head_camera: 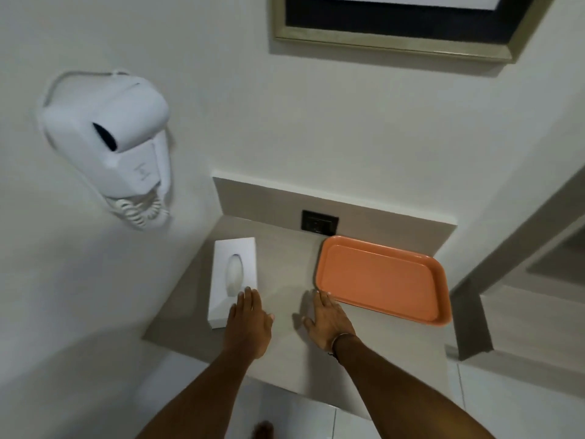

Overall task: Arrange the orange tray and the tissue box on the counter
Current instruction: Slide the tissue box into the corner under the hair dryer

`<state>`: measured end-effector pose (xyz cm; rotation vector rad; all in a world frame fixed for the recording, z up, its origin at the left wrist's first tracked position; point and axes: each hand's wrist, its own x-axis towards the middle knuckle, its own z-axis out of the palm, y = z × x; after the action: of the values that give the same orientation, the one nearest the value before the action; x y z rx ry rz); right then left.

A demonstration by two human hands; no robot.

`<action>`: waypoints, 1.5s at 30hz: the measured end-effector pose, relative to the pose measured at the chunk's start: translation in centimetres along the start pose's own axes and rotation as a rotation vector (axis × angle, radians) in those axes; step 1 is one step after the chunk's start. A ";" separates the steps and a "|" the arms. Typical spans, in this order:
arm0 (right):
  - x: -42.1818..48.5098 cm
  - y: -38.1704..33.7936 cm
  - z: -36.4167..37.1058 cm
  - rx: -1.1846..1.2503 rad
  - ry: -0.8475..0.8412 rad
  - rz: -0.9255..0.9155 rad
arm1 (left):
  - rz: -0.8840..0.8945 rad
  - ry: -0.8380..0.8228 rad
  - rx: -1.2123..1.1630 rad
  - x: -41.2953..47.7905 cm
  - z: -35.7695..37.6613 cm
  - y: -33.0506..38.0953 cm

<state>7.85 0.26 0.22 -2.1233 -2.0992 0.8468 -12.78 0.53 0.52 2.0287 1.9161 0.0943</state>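
Head view: one orange tray (383, 280), one tissue box (232, 280).

No readable text showing anywhere, a faint small mark sitting on the white plastic wall-mounted hair dryer (126, 147), too blurred for reading, no labels, brands or numbers appearing elsewhere

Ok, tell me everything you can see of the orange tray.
The orange tray is a rectangular serving tray with rounded corners and a low raised rim, in what looks like matte plastic. It is empty and lies flat on the grey counter, on its right side, with its far corner close below the dark wall socket. The fingers of the right hand reach its near left corner, flat and open, not gripping. The white tissue box lies apart, to the left.
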 end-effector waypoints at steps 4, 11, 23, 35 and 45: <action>2.9 -5.8 1.6 0.091 -0.040 -0.020 | -0.152 0.039 -0.059 0.9 -1.2 -5.3; 6.6 -12.6 3.9 0.361 -0.136 0.076 | -0.242 -0.001 -0.214 3.4 -1.5 -9.3; 7.3 -13.8 6.1 0.532 -0.104 0.197 | -0.381 0.011 -0.480 3.7 -1.2 -9.0; 13.8 -17.1 2.8 0.553 -0.020 0.196 | -0.333 -0.005 -0.514 11.3 -3.9 -11.3; 18.5 -18.7 2.2 0.541 -0.016 0.217 | -0.324 -0.037 -0.489 16.5 -4.2 -13.1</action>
<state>-11.30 18.36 -0.73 -2.0513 -1.4291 1.2788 -25.12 17.85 -2.44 1.3834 1.9365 0.3973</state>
